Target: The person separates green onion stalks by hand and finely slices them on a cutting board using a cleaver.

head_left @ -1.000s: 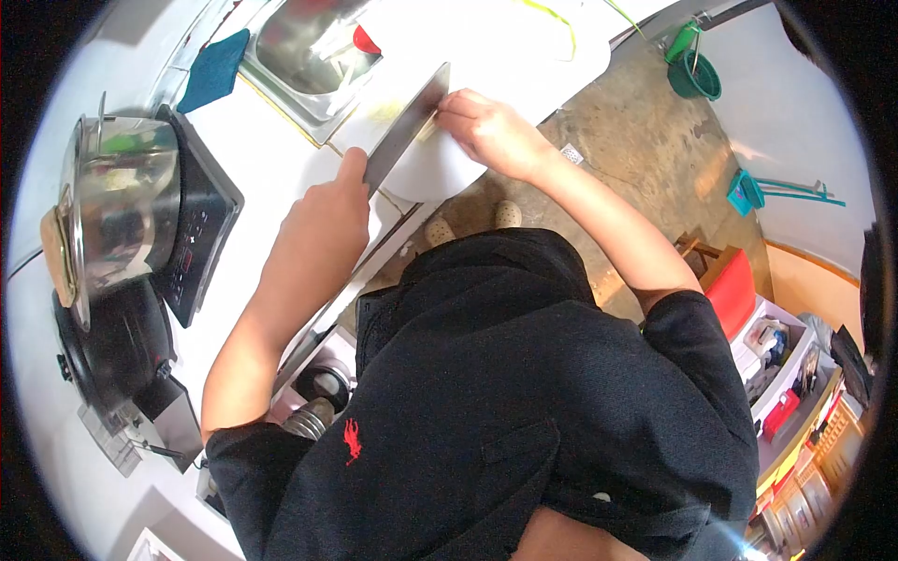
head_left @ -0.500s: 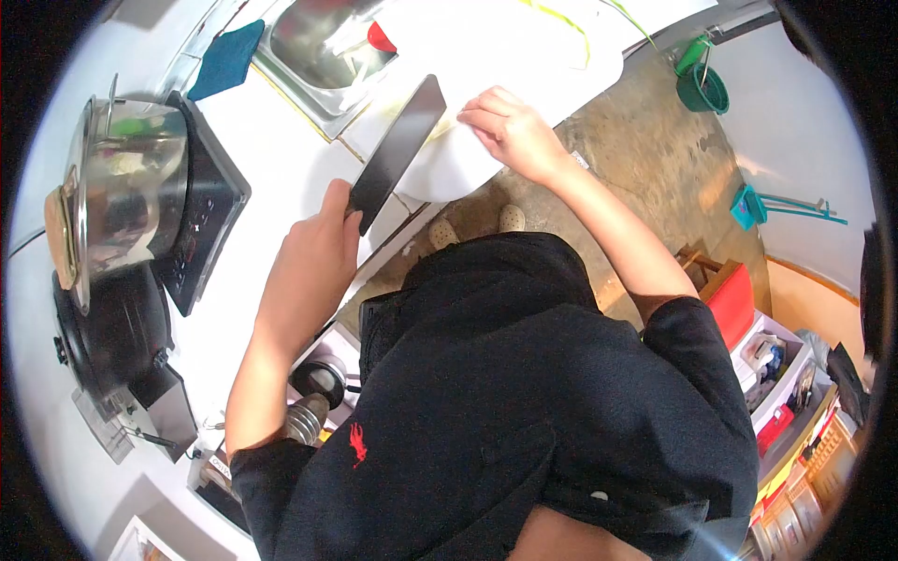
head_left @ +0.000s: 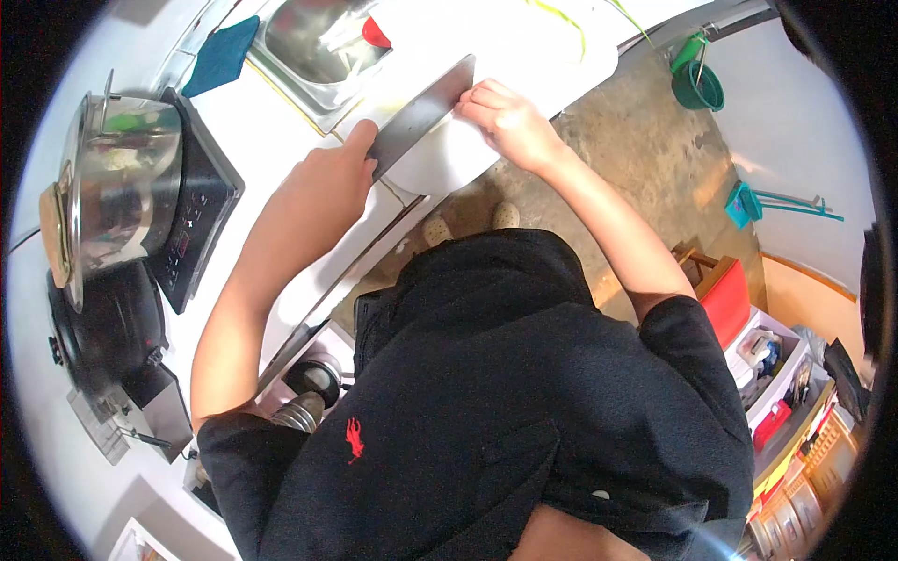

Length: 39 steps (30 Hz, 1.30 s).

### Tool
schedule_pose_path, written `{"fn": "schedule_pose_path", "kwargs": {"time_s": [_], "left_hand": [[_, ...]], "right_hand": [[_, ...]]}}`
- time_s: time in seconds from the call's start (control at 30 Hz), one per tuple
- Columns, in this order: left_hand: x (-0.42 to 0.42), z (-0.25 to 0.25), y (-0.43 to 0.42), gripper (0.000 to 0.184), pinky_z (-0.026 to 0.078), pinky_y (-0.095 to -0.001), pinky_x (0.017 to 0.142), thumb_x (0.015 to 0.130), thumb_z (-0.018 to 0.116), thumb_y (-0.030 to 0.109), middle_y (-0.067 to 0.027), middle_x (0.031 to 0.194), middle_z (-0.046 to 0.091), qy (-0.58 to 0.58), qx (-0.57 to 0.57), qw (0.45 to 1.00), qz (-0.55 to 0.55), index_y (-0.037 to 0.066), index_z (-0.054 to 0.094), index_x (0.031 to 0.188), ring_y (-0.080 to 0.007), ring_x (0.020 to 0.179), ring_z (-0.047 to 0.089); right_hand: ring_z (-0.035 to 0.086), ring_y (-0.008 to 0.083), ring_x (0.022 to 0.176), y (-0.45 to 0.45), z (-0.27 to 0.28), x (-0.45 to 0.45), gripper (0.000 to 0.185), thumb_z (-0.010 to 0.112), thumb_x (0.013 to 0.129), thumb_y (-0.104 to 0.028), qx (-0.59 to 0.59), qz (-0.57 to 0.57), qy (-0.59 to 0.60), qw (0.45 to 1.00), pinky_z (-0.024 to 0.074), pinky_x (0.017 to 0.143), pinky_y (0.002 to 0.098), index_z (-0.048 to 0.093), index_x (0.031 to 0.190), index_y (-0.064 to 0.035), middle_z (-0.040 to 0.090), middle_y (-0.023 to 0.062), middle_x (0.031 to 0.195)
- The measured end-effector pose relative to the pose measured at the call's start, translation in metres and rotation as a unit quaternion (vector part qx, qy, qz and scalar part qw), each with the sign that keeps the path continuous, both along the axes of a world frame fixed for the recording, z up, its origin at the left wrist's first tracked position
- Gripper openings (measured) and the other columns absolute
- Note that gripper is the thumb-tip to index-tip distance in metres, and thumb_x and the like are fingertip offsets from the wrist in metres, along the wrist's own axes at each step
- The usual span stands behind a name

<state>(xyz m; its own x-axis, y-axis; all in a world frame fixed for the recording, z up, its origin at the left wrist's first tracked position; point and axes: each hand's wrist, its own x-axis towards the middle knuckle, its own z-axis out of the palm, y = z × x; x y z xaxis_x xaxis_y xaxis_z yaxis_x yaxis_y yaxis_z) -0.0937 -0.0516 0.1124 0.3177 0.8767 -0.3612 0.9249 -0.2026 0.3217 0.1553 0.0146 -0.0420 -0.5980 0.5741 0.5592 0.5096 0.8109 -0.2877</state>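
Observation:
My left hand (head_left: 327,178) is closed round the handle of a broad-bladed kitchen knife (head_left: 423,120). The blade slants up and right over a white cutting board (head_left: 435,173), its tip close to the fingers of my right hand (head_left: 505,117). Those right fingers are bent and pressed together at the board; whatever they pinch is hidden beneath them. Long thin green strips (head_left: 582,37), like spring onion leaves, lie on the far part of the white surface. Glare washes out much of the board.
A steel sink (head_left: 313,56) holding a red object (head_left: 376,34) is beyond the board. A blue-green cloth (head_left: 222,56) lies beside it. To the left are a cooktop (head_left: 192,224), a large steel pot (head_left: 136,178) and a black pot (head_left: 108,323). A green bucket (head_left: 697,86) is at right.
My left hand has moved up and right with the knife, bringing the blade up against my right fingers. The right hand has stayed nearly in place.

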Motion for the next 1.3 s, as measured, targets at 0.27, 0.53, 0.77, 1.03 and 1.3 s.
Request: {"fn": "schedule_pose_path", "kwargs": {"time_s": [0.27, 0.53, 0.77, 1.03, 1.3], "left_hand": [[-0.004, 0.011, 0.002, 0.026, 0.046, -0.0610, 0.077, 0.103, 0.050, 0.016, -0.0333, 0.091, 0.066, 0.035, -0.031, 0.999, -0.014, 0.002, 0.044, 0.125, -0.0532, 0.091, 0.063], [-0.013, 0.014, -0.009, 0.028, 0.046, -0.0605, 0.077, 0.103, 0.051, 0.015, -0.0327, 0.091, 0.067, -0.018, -0.012, 1.000, 0.003, 0.002, 0.044, 0.127, -0.0530, 0.091, 0.063], [-0.009, 0.004, -0.003, 0.027, 0.046, -0.0603, 0.077, 0.103, 0.050, 0.015, -0.0323, 0.088, 0.066, -0.004, -0.005, 1.000, -0.017, 0.002, 0.043, 0.125, -0.0535, 0.090, 0.062], [-0.008, 0.010, -0.005, 0.026, 0.046, -0.0609, 0.077, 0.103, 0.050, 0.015, -0.0324, 0.088, 0.066, 0.004, -0.027, 1.000, -0.007, 0.001, 0.043, 0.124, -0.0539, 0.090, 0.062], [-0.019, 0.013, -0.021, 0.020, 0.046, -0.0609, 0.073, 0.104, 0.049, 0.015, -0.0318, 0.086, 0.066, 0.021, -0.019, 1.000, 0.000, 0.004, 0.044, 0.120, -0.0529, 0.087, 0.063]], "right_hand": [[0.064, 0.0268, 0.099, 0.000, 0.000, -0.001, 0.027, 0.063, 0.071, 0.003, -0.009, -0.002, 0.021, 1.000, 0.0568, 0.085, 0.0371, 0.069, 0.097, -0.0018, 0.066, 0.0077, 0.098], [0.065, 0.0270, 0.096, -0.001, 0.001, 0.000, 0.028, 0.066, 0.073, 0.008, -0.034, 0.004, 0.030, 0.999, 0.0561, 0.082, 0.0378, 0.068, 0.099, -0.0018, 0.065, 0.0078, 0.095], [0.064, 0.0263, 0.093, 0.000, 0.002, -0.002, 0.026, 0.067, 0.075, 0.007, -0.020, 0.002, 0.030, 0.999, 0.0559, 0.080, 0.0377, 0.069, 0.099, -0.0023, 0.062, 0.0079, 0.091], [0.065, 0.0257, 0.093, 0.000, 0.000, -0.002, 0.024, 0.068, 0.076, 0.006, -0.018, -0.003, 0.034, 0.999, 0.0568, 0.081, 0.0370, 0.069, 0.099, -0.0022, 0.065, 0.0075, 0.091], [0.065, 0.0260, 0.095, -0.001, 0.002, -0.002, 0.027, 0.066, 0.073, 0.009, -0.034, -0.002, 0.041, 0.999, 0.0568, 0.083, 0.0377, 0.068, 0.097, -0.0022, 0.066, 0.0075, 0.095]]}}
